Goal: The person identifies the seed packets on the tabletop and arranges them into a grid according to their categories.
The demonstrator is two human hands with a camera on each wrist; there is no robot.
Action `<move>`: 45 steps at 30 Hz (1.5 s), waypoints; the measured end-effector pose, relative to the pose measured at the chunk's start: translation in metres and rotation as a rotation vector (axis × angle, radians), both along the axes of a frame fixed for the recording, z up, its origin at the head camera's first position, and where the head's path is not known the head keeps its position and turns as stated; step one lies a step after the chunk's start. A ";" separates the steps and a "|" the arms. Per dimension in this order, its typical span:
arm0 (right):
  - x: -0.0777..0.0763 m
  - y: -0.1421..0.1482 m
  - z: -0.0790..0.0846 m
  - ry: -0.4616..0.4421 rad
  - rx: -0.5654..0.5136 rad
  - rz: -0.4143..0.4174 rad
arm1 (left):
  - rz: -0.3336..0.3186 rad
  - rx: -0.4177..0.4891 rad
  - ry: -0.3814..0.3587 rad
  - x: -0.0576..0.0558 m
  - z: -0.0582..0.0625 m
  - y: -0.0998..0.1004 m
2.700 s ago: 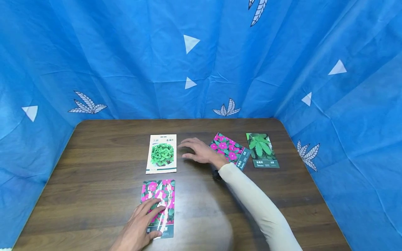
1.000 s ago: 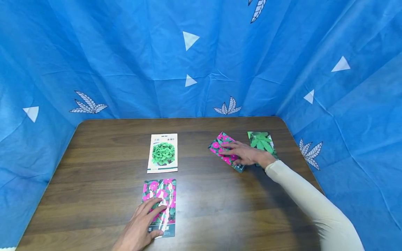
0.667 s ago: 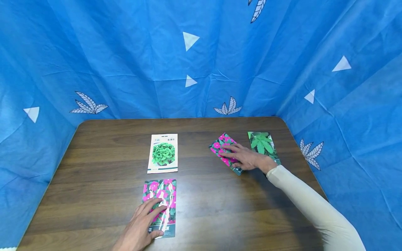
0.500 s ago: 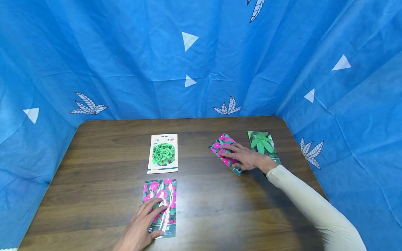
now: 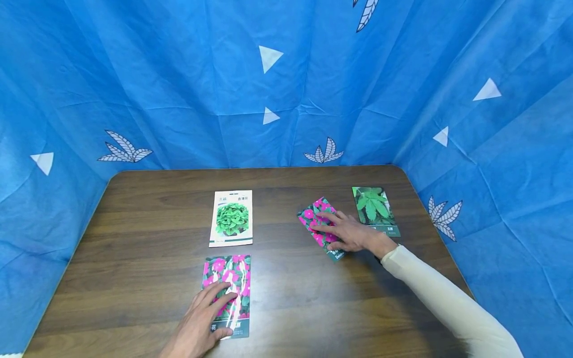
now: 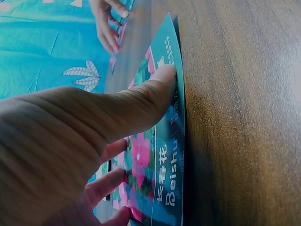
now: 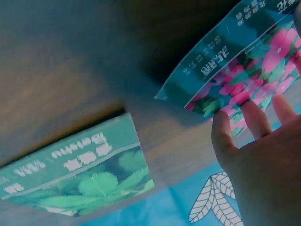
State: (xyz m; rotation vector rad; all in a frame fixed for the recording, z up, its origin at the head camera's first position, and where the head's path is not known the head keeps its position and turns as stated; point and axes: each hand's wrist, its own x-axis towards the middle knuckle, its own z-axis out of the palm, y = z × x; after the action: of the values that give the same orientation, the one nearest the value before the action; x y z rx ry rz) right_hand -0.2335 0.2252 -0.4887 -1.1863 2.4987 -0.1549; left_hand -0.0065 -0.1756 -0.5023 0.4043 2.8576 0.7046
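At the near left of the table, my left hand rests with spread fingers on a seed packet with pink flowers. The left wrist view shows the thumb laid across that packet's dark green end. Farther right, my right hand touches a second pink-flower seed packet with spread fingertips. This packet lies slanted, and part of it is hidden under the hand. In the right wrist view the fingers lie over its flower picture.
A white seed packet with a leafy green plant lies beyond the left hand. To the right of the right hand is a green-leaf seed packet. Blue curtains surround the wooden table at the back and sides.
My right hand has gone from beside the white packet to the right-hand pink-flower packet. That packet has turned to a steeper slant and slid slightly nearer. The left hand stays in place.
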 end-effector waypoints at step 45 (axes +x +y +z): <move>0.070 -0.019 -0.012 0.087 -0.072 -0.030 | 0.040 0.001 -0.108 -0.002 0.005 0.003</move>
State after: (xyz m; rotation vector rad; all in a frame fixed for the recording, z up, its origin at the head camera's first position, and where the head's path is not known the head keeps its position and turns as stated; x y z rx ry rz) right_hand -0.1633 0.2057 -0.5006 -1.2087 2.6074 -0.2075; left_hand -0.0081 -0.1730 -0.4975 0.3007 2.7710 0.7128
